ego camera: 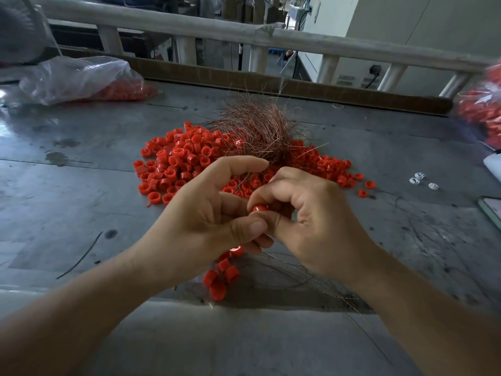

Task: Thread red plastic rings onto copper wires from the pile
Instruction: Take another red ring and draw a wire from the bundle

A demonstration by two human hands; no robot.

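Observation:
A pile of red plastic rings (pixel 173 161) lies on the grey table, with a tangled bundle of copper wires (pixel 257 128) on its far side. My left hand (pixel 206 213) and my right hand (pixel 311 221) meet above the table in front of the pile. Between their fingertips they pinch one red ring (pixel 260 208). Below the hands, several threaded red rings (pixel 221 275) hang in a string down to the table. A thin wire (pixel 320 283) trails to the right under my right wrist.
A clear plastic bag with red rings (pixel 81 80) lies at the back left, another bag of red rings (pixel 485 109) at the right edge. Small white parts (pixel 420 181) sit at the right. A cardboard strip and a railing (pixel 244 36) bound the far edge.

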